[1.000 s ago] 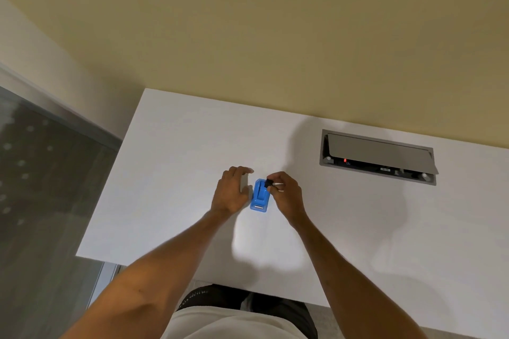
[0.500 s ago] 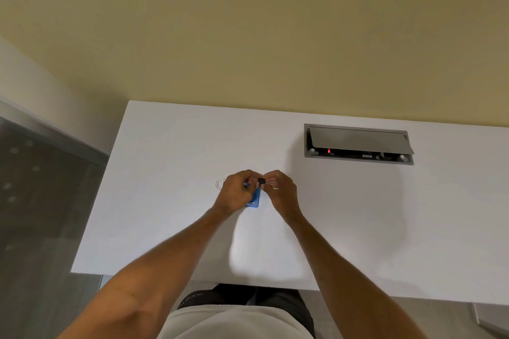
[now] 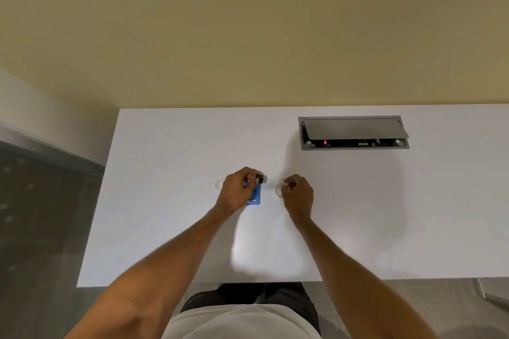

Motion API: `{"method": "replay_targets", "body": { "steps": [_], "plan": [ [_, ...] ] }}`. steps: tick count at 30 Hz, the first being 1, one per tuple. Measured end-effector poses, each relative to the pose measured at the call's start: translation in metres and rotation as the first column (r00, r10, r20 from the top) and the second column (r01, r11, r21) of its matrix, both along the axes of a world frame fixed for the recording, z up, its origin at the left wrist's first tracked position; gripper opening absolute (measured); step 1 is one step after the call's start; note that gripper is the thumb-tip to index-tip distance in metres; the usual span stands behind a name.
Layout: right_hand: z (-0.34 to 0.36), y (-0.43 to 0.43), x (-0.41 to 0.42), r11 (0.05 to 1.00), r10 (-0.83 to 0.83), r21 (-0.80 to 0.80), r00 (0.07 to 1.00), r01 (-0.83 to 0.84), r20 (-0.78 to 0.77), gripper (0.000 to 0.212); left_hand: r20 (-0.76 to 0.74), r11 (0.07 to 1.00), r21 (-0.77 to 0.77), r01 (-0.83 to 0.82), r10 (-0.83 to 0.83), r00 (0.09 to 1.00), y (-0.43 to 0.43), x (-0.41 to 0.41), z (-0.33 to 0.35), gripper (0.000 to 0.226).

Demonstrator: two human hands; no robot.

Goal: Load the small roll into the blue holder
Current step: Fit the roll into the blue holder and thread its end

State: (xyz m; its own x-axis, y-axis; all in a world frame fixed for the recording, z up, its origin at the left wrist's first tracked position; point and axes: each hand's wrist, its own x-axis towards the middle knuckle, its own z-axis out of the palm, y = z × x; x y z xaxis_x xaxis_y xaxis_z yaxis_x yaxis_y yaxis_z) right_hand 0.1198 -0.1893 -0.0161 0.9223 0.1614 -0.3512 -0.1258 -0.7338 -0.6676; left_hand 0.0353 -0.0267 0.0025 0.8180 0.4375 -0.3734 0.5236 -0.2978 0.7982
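1. At mid-surface, the left hand (image 3: 234, 190) grips the blue holder (image 3: 255, 197), fingers curled over its far end; a small black part (image 3: 261, 178) sticks out at the fingertips, touching the holder's top end. Could be the holder's spindle or cap, can't tell.
2. The right hand (image 3: 298, 193) sits just beside the holder on the right, not touching it, fingers pinched together on a small clear roll (image 3: 278, 190) that lies on or just above the white surface (image 3: 170, 201).
3. A second faint clear ring (image 3: 220, 184) lies left of the left hand, partly hidden by it. Which of the two counts as the task's roll is unclear.
4. Progress judgement: early-to-mid. Holder in hand, roll pinched, but roll not in the holder yet. Left to do: bring roll to holder, seat it, probably refit the black part.
5. Room: plenty of bare surface all round both hands. Left edge and near edge are well apart from the work spot. The recessed grey cable box (image 3: 353, 132) with its lid up sits far right-back, well clear.
6. Risk guess: clear roll on white is hard to see and could roll off.
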Motion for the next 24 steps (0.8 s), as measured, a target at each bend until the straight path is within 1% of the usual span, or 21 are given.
{"method": "replay_targets", "body": {
  "steps": [1, 3, 6, 8, 12, 18, 22, 24],
  "plan": [
    [-0.002, -0.003, 0.0, 0.999, 0.019, -0.034, 1.0, -0.019, -0.004, 0.021, 0.001, 1.0, -0.003, 0.002, -0.002, 1.0, 0.002, 0.0, -0.001, 0.018],
    [-0.007, -0.007, 0.0, 0.983, 0.114, -0.139, 0.993, -0.116, -0.026, 0.033, -0.004, 1.0, 0.004, 0.003, -0.003, 1.0, 0.005, 0.0, -0.001, 0.016],
    [-0.014, -0.009, -0.003, 0.907, 0.284, -0.295, 0.954, -0.3, -0.095, 0.058, -0.007, 1.0, 0.023, 0.008, -0.008, 1.0, 0.011, -0.001, -0.003, 0.015],
    [-0.017, -0.006, -0.004, 0.873, 0.333, -0.341, 0.936, -0.35, -0.11, 0.066, -0.013, 0.999, 0.035, 0.037, -0.036, 0.999, 0.014, -0.002, -0.005, 0.013],
    [-0.02, 0.002, -0.002, 0.839, 0.372, -0.386, 0.922, -0.383, -0.107, 0.065, -0.049, 0.998, 0.045, 0.046, -0.044, 0.998, 0.017, -0.005, -0.009, 0.013],
    [-0.021, 0.01, 0.002, 0.843, 0.366, -0.381, 0.924, -0.379, -0.108, 0.061, -0.06, 0.998, 0.04, 0.038, -0.036, 0.998, 0.017, -0.003, -0.01, 0.013],
    [-0.02, 0.008, 0.003, 0.838, 0.385, -0.384, 0.919, -0.388, -0.089, 0.052, -0.056, 0.998, 0.041, 0.048, -0.046, 0.997, 0.014, -0.002, -0.01, 0.012],
    [-0.019, 0.007, 0.002, 0.854, 0.369, -0.362, 0.926, -0.373, -0.083, 0.048, -0.052, 0.998, 0.04, 0.049, -0.047, 0.998, 0.012, -0.002, -0.01, 0.013]
  ]
}}
